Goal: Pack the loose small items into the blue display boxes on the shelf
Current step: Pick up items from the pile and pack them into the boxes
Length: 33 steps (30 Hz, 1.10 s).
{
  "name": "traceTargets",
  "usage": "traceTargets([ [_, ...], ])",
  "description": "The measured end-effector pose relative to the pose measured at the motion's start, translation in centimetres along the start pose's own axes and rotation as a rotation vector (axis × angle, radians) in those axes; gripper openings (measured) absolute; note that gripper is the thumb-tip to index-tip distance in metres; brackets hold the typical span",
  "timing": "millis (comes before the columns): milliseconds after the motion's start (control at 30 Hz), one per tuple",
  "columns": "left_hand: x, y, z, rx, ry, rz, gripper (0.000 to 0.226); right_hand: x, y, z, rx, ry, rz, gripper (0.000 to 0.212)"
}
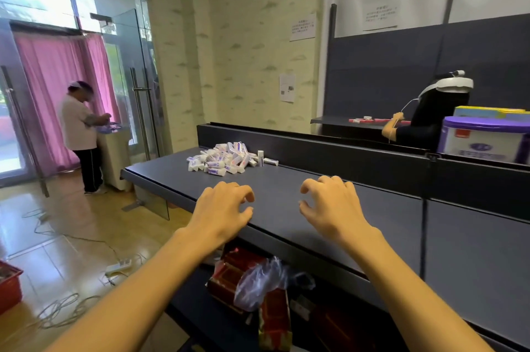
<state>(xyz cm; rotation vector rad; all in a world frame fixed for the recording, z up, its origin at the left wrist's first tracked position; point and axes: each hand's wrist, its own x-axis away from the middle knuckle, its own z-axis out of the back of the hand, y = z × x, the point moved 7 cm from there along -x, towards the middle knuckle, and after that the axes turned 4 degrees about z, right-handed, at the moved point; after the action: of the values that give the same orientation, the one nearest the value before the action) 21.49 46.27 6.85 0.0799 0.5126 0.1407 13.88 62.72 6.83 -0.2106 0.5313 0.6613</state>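
Fingers on both hands are bent and spread a little, like claws, and they pinch nothing. The left hand [222, 208] floats over the front edge of the dark shelf top [286, 194]. Its thumb tip looks like it may touch that edge, but I cannot tell for sure. The right hand [329, 205] floats just past the front edge, near the left hand but apart from it.

The loose small items [228, 158] are little white packs with blue and red marks. They sit in a messy pile near the back edge of the shelf top, toward its left end, well away from both hands. A few stand or lie alone at the right side of the pile.

I cannot see any blue display boxes on this shelf top. That could be the first problem: with no box near, a handful of packs has nowhere to go. A white and purple box [484, 139] sits behind the back wall, far to the right, but I cannot tell if it is the right kind.

The pile is near the left end of the shelf top. A quick grab or a push could slide packs off that end onto the floor. A big scoop could also drop some, because the packs are small and smooth.
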Motion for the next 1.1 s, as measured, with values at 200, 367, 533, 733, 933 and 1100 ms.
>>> traceTargets([
  [200,-4.6,-5.8,-2.4,0.016,-0.017,-0.015,0.025,-6.4,-2.3,-3.9,0.017,-0.005,-0.003,0.033],
  [367,-7.2,-11.1,-4.2,0.037,-0.047,0.015,0.025,-10.4,-4.5,-7.0,0.028,-0.039,0.015,0.034],
  [533,-9.6,-16.6,-5.7,0.080,-0.058,0.036,0.025,-14.2,-6.8,-9.6,0.044,-0.053,0.005,0.033],
  [733,-12.5,-23.5,-8.1,0.117,-0.083,0.001,0.025,-18.7,-10.6,-13.3,0.053,-0.026,-0.044,0.030],
  [933,-16.6,-31.3,-9.6,0.145,-0.138,-0.069,0.025,-23.6,-15.3,-17.8,0.045,-0.044,-0.143,0.028],
  [1100,-20.6,-36.6,-10.4,0.161,-0.159,-0.139,0.026,-27.4,-17.7,-20.4,0.067,-0.036,-0.256,0.025],
])
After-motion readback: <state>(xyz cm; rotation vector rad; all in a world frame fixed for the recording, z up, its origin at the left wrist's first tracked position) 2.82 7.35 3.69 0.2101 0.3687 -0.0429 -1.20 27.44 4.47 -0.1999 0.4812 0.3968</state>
